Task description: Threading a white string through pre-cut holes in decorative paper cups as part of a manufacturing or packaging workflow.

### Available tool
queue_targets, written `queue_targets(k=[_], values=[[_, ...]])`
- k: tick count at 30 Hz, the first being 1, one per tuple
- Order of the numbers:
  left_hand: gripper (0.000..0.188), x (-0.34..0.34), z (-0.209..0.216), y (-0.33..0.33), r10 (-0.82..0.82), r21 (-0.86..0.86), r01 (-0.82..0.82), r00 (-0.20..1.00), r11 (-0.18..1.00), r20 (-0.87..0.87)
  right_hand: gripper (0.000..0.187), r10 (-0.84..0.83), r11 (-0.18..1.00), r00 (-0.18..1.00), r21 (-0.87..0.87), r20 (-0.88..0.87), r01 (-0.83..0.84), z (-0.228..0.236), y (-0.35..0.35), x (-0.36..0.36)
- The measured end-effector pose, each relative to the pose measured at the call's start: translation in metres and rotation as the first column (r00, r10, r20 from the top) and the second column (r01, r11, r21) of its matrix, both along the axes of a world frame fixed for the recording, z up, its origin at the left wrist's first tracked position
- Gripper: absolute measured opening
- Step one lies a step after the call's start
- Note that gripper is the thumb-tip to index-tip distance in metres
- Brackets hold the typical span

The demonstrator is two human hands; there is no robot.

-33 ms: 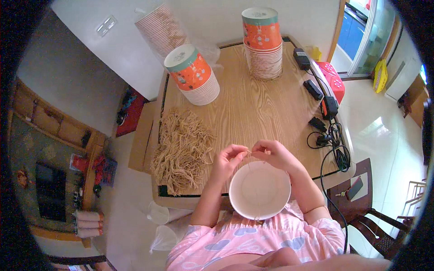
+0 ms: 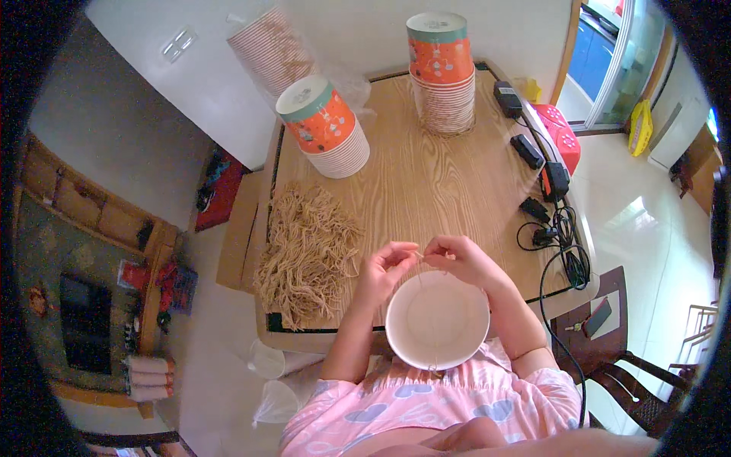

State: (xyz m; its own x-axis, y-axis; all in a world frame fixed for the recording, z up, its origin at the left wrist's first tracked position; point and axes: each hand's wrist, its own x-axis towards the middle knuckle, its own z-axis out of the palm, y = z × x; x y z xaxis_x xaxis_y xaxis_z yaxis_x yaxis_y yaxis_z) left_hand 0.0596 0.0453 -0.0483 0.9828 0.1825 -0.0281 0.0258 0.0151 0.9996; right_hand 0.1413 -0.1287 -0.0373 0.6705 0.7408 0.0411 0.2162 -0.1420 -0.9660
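A white paper bucket (image 2: 409, 335) sits at my lap, its round mouth facing up and its inside showing. A thin tan string (image 2: 435, 354) runs across the mouth, with a small knot or loop at the near rim. Above the far rim, my left hand (image 2: 386, 268) and my right hand (image 2: 461, 260) are close together. The fingers of both are pinched on the string's far end; the exact grip is partly hidden. To the left, a heap of tan strings (image 2: 304, 259) lies on the wooden table (image 2: 411, 190).
Two stacks of orange and green paper buckets, left stack (image 2: 324, 126) and right stack (image 2: 442, 72), stand on the table. Behind them is another bagged stack (image 2: 270, 53). Black cables (image 2: 567, 244) and power adapters (image 2: 509, 99) line the right edge. A dark chair (image 2: 609, 327) stands at right.
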Motion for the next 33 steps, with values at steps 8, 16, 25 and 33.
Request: queue_targets(k=[8,16,25,33], values=[[0.026,0.003,0.001,0.001,-0.091,0.060,0.091,0.996,0.994,-0.004,0.016,0.024,0.999,0.993,0.046,-0.116,-0.019,-0.010,0.001,0.004],[0.010,0.008,-0.003,0.001,-0.058,0.101,0.051,0.996,0.994,0.065,0.013,0.012,1.000,0.993,-0.003,-0.120,-0.013,-0.008,0.003,0.004],[0.006,0.013,-0.012,0.001,0.015,0.148,-0.033,0.993,0.988,0.119,0.010,0.001,0.999,0.995,0.037,-0.103,0.003,0.000,0.004,0.003],[0.004,0.015,0.005,-0.009,0.022,0.482,-0.171,0.954,0.860,0.298,0.008,0.008,0.999,1.000,0.050,-0.021,-0.007,0.006,0.002,0.003]])
